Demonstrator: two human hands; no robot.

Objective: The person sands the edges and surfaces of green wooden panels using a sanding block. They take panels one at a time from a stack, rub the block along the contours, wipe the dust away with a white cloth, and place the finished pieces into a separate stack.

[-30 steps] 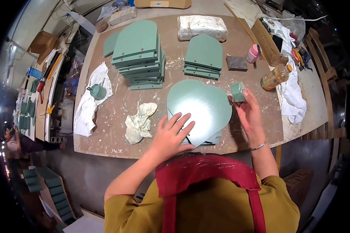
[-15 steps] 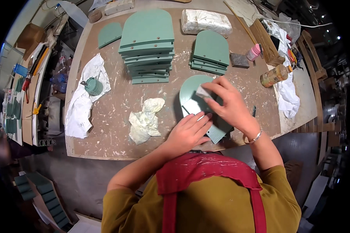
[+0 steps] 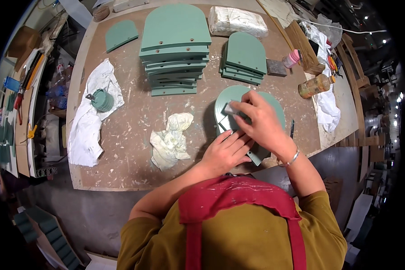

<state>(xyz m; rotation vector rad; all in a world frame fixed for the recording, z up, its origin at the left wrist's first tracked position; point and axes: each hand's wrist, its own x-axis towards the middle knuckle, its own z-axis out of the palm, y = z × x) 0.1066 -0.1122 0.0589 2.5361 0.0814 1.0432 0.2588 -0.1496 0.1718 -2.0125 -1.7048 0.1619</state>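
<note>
A green round-topped panel [image 3: 224, 95] lies near the front edge of the table, shiny on its left part. My right hand [image 3: 266, 120] pinches a small whitish block [image 3: 230, 109] between thumb and fingers and presses it on the panel's upper left face. My left hand [image 3: 226, 152] lies flat on the lower part of the panel, fingers stretched out and their tips close to my right hand. A second rounded green piece [image 3: 276, 108] shows to the right, partly behind my right hand and wrist. A crumpled, stained white cloth [image 3: 170, 141] lies left of my left hand.
Stacked green panels stand in a tall pile [image 3: 175, 27] and a lower pile [image 3: 245, 51]. A dark block [image 3: 276, 68], pink-capped bottle [image 3: 291, 58] and amber bottle [image 3: 316, 86] stand right. A green-stained pot [image 3: 103, 101] sits on white cloth [image 3: 86, 139] at left.
My right hand with the whitish block has moved slightly over the panel. The rounded green piece on the right now shows more. The whole view has shifted a little.
</note>
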